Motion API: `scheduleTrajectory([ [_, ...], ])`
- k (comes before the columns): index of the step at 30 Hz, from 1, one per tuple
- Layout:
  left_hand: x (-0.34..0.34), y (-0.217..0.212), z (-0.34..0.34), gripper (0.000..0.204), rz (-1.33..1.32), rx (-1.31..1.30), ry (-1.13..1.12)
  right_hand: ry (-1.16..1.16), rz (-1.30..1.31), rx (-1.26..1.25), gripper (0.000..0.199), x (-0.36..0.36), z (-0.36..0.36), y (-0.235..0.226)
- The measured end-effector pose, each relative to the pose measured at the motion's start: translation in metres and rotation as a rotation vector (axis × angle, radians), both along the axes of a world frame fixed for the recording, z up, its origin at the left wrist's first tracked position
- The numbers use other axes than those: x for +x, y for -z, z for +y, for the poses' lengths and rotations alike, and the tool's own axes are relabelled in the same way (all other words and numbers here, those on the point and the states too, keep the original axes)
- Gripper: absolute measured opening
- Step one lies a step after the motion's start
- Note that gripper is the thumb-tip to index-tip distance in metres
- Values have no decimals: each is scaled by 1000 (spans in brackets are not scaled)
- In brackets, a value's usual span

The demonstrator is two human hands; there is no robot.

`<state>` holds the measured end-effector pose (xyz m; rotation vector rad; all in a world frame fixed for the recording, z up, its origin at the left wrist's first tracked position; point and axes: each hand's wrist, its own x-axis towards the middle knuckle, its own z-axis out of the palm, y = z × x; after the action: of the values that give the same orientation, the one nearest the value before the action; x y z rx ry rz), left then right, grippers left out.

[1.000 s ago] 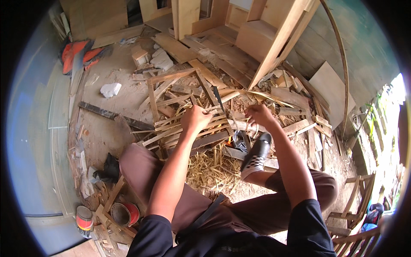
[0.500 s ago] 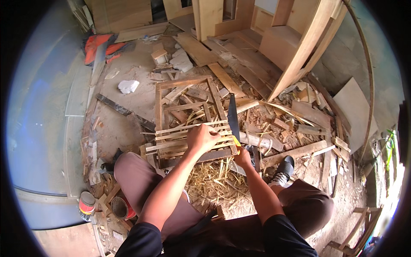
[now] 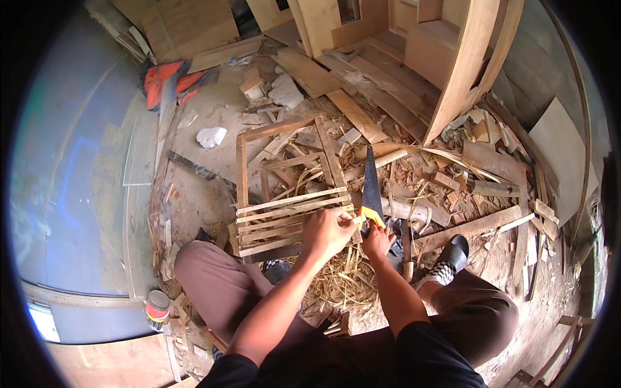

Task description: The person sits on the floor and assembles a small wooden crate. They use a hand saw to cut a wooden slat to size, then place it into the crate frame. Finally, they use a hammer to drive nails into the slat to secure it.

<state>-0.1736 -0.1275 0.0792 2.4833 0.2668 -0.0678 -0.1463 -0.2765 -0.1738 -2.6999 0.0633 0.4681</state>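
A wooden frame (image 3: pixel 242 171) stands before me, with several thin pale slats (image 3: pixel 284 211) lying across its near part. My left hand (image 3: pixel 327 234) is closed at the right ends of these slats, its fingertips pinching a short pale slat end (image 3: pixel 356 221). Just right of it, my right hand (image 3: pixel 378 243) is around the orange-yellow handle of a handsaw (image 3: pixel 371 184). The saw's dark blade points away from me, beside the frame's right side. My left fingers almost meet the saw handle, and part of the grip is hidden.
Straw-like shavings (image 3: pixel 343 284) lie below the frame. Wood offcuts (image 3: pixel 446 181) and boards litter the ground to the right. Tall wooden panels (image 3: pixel 462 71) lean at the back right. A red-labelled can (image 3: pixel 158 307) stands left of my knee; a white lump (image 3: pixel 211 136) lies beyond.
My left hand has moved right, from on top of the slats to their right ends near the saw handle. Slat ends no longer jut past the frame's left side. The view has shifted.
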Motion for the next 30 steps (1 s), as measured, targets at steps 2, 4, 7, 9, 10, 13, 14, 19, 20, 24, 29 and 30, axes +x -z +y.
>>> scheduleTrajectory([
  [2, -5, 1, -9, 14, -28, 94, 0, 134, -120, 116, 47, 2, -3, -9],
  [4, -8, 7, -18, 12, -62, 61, -18, 300, -264, 308, 40, 10, -18, -20],
  [7, -16, 12, -17, 9, -208, 113, 25, 505, -392, 669, 29, 9, -37, -76],
  [9, -18, 17, -16, 9, -287, 135, 75, 549, -406, 783, 24, 2, -59, -98],
  [10, -18, 21, -11, 9, -298, 135, 83, 553, -425, 835, 20, -7, -64, -122],
  [13, -19, 26, -10, 10, -350, 169, 115, 590, -468, 1014, 17, -30, -85, -182],
  [14, -20, 28, -11, 11, -361, 159, 108, 614, -463, 1014, 16, -40, -91, -205],
  [19, -17, 34, -16, 14, -432, 148, 146, 572, -398, 1284, 15, -125, -117, -262],
  [20, -16, 38, -17, 14, -456, 149, 163, 544, -356, 1303, 15, -143, -119, -266],
  [24, -15, 37, -26, 15, -448, 155, 134, 439, -390, 1297, 15, -197, -114, -241],
  [29, -19, 38, -25, 13, -530, 160, 76, 380, -298, 1149, 12, -214, -109, -234],
  [30, -19, 38, -25, 13, -523, 177, 85, 284, -330, 1124, 13, -211, -112, -234],
])
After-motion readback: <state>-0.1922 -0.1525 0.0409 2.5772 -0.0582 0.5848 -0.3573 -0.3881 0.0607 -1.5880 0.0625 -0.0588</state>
